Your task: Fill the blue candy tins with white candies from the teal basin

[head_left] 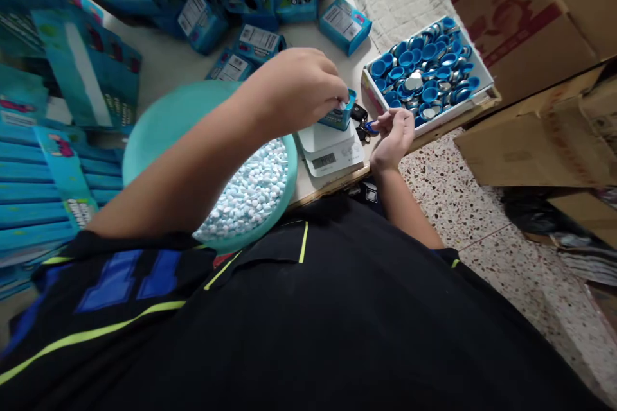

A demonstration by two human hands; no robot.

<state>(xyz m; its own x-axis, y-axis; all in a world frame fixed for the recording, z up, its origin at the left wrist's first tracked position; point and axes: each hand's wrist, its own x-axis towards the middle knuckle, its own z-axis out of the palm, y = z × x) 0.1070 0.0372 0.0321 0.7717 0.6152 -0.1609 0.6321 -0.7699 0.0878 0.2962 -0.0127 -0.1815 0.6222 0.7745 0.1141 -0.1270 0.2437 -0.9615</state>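
Observation:
My left hand [308, 87] reaches over the tub with its fingers pinched together at the open top of a small blue box [337, 118]. Something small and whitish shows at those fingertips, too small to name. The box stands on a white kitchen scale [337, 153] with a lit display. Right of the scale, my right hand [396, 131] is closed, palm up, fingertips on a small blue cap [371, 128]. Black keys [359, 114] lie beside it. Pale blue and white candies [250, 189] fill part of a turquoise tub [166, 112] under my left forearm.
A shallow white carton [460, 106] of blue and silver caps [427, 67] stands at the table's right edge. Filled-looking blue boxes [344, 24] lie at the back. Flat blue cartons [43, 186] are stacked left. Cardboard boxes [525, 128] stand on the right above a speckled floor [486, 231].

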